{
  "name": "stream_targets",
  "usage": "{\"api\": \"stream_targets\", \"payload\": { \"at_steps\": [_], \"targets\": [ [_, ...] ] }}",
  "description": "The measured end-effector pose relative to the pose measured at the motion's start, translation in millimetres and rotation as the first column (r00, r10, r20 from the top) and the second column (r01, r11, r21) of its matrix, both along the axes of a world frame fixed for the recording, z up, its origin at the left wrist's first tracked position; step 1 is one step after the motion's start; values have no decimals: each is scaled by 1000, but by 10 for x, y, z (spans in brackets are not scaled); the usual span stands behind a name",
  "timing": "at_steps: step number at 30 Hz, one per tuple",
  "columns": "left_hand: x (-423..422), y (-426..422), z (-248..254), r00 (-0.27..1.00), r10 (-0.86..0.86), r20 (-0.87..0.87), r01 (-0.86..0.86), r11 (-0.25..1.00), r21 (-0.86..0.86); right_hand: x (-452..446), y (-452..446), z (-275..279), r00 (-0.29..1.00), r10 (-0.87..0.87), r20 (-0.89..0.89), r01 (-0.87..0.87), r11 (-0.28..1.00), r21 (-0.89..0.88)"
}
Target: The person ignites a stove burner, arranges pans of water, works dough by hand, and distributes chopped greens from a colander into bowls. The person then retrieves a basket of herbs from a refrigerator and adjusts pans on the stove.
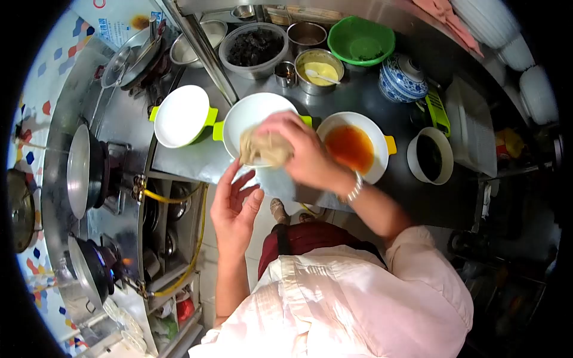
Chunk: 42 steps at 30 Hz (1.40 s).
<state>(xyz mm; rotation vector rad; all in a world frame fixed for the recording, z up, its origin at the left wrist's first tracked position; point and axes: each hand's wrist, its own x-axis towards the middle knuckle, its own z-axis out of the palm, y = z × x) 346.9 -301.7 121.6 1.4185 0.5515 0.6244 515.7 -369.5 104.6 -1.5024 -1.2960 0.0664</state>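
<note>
My right hand (301, 149) is closed around a crumpled beige cloth (262, 149), slightly blurred, over the near part of a white bowl (250, 110) with green handles. My left hand (236, 200) is just below the cloth, palm up and fingers spread, its fingertips close to the cloth's lower edge; whether they touch cannot be seen. Left of the middle bowl is another white bowl with green handles (182, 116). To the right sits a white bowl with a yellow handle (383, 170), holding orange-red liquid (349, 148).
Behind stand a tub of dark pieces (256, 51), a metal bowl of yellow liquid with a spoon (319, 71), a green basin (361, 42) and a blue-white jar (403, 80). A bowl of dark liquid (430, 156) is at right. Pans sit left, one over a blue flame (107, 262).
</note>
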Motion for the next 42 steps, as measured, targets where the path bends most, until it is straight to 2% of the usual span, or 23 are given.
{"api": "stream_targets", "payload": {
  "at_steps": [4,5,7,10,11,13,15,17,18,19,20,21,22,23,25,26,28,29,31,32,37,39,42],
  "targets": [
    [-203,455,-459,985,-31,-169,33,999,10,800,965,-430,985,-52,166,67,994,-84],
    [-256,537,-564,987,-29,-157,29,1000,-1,958,1175,-551,980,-76,183,94,991,-90],
    [-322,664,-669,979,-60,-196,62,998,5,1195,1545,-785,961,-9,275,81,965,-251],
    [-354,807,-775,951,-115,-286,127,992,24,1368,1850,-1062,945,-23,326,174,881,-441],
    [-349,847,-795,949,-130,-286,141,990,19,1360,1868,-1146,945,-35,325,186,876,-445],
    [-327,907,-833,942,-176,-287,179,984,-15,1296,1843,-1254,853,-113,509,324,880,-348],
    [-299,962,-871,940,-199,-277,198,980,-34,1323,1782,-1252,822,-73,565,332,867,-371],
    [-257,996,-880,936,-227,-269,223,974,-46,1324,1647,-1024,912,-91,401,246,902,-356],
    [-241,1009,-883,935,-235,-265,231,972,-47,1322,1512,-920,948,-247,199,302,895,-328],
    [-229,1018,-886,936,-238,-258,233,971,-47,1435,1372,-938,905,-411,105,424,870,-252],
    [-218,1026,-893,938,-240,-251,236,971,-46,1507,1177,-908,784,-606,-133,571,789,-228],
    [-218,1033,-913,938,-244,-247,241,970,-42,1725,956,-954,554,-741,-380,646,670,-366],
    [-236,1034,-943,931,-262,-253,260,965,-42,1878,624,-862,514,-843,-161,761,534,-368],
    [-247,1025,-956,924,-279,-260,279,960,-40,2200,374,-1077,464,-734,-496,789,597,-145],
    [-245,960,-956,918,-285,-276,281,958,-54,2621,-144,-1175,71,-736,-673,747,486,-453],
    [-241,914,-956,911,-292,-292,282,956,-76,2680,-204,-1102,70,-732,-678,744,491,-454],
    [-215,800,-961,902,-292,-318,286,956,-66,2830,-329,-990,-60,-563,-824,816,448,-365],
    [-202,728,-957,893,-298,-337,294,954,-63,3010,-433,-1122,-63,-559,-827,810,455,-369],
    [-131,536,-881,905,-266,-333,245,964,-105,3237,-566,-1348,207,-354,-912,612,774,-162],
    [-81,435,-837,917,-240,-318,201,968,-149,3239,-550,-1335,176,-416,-892,653,728,-210],
    [101,-41,-750,913,-248,-324,214,967,-135,3190,-539,-1382,104,-369,-924,664,717,-212],
    [156,-205,-745,900,-254,-355,236,967,-95,3142,-584,-1456,231,-268,-935,653,756,-55],
    [294,-412,-676,928,-223,-297,199,974,-108,2931,-674,-1340,306,-186,-934,603,797,39]
  ]
}}
